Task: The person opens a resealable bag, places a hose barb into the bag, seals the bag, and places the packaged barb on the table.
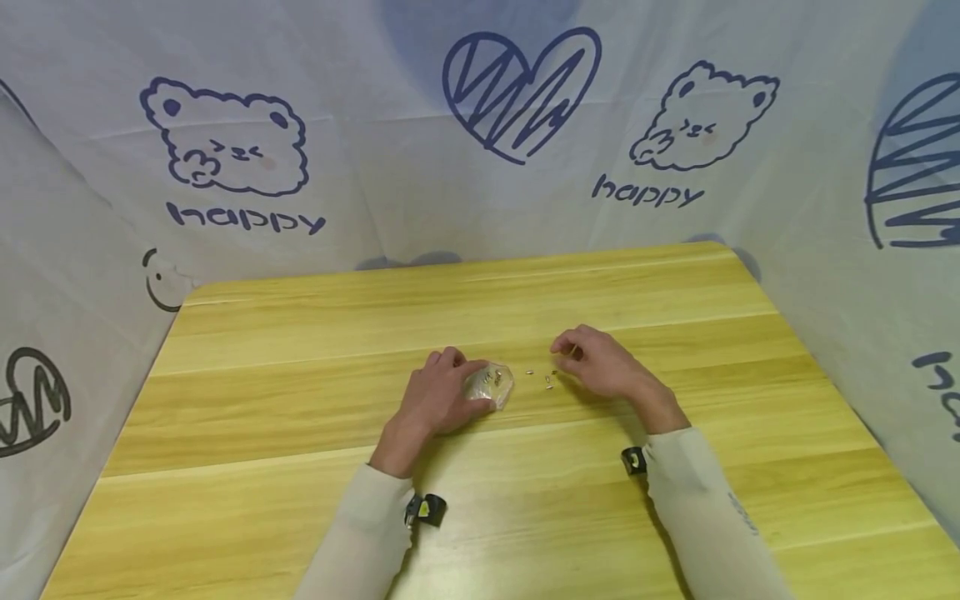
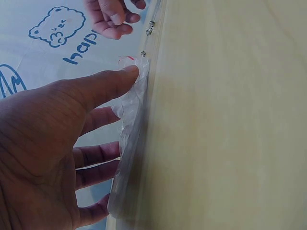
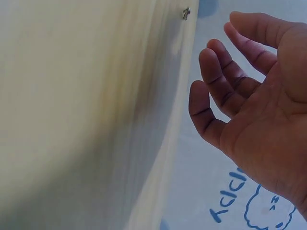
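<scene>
A small clear plastic bag (image 1: 501, 393) with several tiny metal pieces inside lies on the wooden table. My left hand (image 1: 438, 398) holds it from the left, thumb on the near edge and fingers along the far one. In the left wrist view the bag (image 2: 130, 112) shows a red stripe near its top. To the bag's right, several loose shiny metal pieces (image 1: 549, 387) are scattered. My right hand (image 1: 606, 365) hovers just beside them, fingers loosely bent. The right wrist view shows that hand (image 3: 259, 86) with nothing in its fingers, and a metal piece (image 3: 186, 13) beyond the fingertips.
The light wooden table (image 1: 315, 317) has rounded far corners. White cloth (image 1: 375, 183) printed with hearts and bears hangs around its back and sides. Black straps (image 1: 429, 509) sit at both sleeve cuffs.
</scene>
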Tool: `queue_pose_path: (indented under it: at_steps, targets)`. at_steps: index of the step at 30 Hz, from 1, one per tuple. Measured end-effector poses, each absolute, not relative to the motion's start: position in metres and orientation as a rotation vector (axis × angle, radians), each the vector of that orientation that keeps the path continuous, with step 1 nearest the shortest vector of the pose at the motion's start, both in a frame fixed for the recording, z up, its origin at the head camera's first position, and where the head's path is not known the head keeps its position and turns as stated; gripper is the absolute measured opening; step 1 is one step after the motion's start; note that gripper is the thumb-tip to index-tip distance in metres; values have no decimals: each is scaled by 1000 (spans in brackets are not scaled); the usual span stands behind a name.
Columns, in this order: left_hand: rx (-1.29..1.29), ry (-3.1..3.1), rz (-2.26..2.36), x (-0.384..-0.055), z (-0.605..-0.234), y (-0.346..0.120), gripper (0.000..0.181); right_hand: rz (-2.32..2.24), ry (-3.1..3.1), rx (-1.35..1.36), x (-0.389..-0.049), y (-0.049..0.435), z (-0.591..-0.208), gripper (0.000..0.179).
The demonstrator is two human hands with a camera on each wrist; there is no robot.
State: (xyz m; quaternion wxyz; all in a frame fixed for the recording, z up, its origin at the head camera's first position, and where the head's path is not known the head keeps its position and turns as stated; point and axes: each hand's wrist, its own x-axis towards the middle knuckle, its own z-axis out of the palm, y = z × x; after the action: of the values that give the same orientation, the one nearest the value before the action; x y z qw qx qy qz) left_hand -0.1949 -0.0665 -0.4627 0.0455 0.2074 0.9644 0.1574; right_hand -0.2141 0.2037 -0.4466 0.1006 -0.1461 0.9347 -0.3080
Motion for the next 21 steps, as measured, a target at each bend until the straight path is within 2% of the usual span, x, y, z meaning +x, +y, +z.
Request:
queue_pose_path:
  at_steps: [21]
  targets:
    - [637,2951,492,-195,-464,-66,63,-693,2752,-452,-219,206,-453,22]
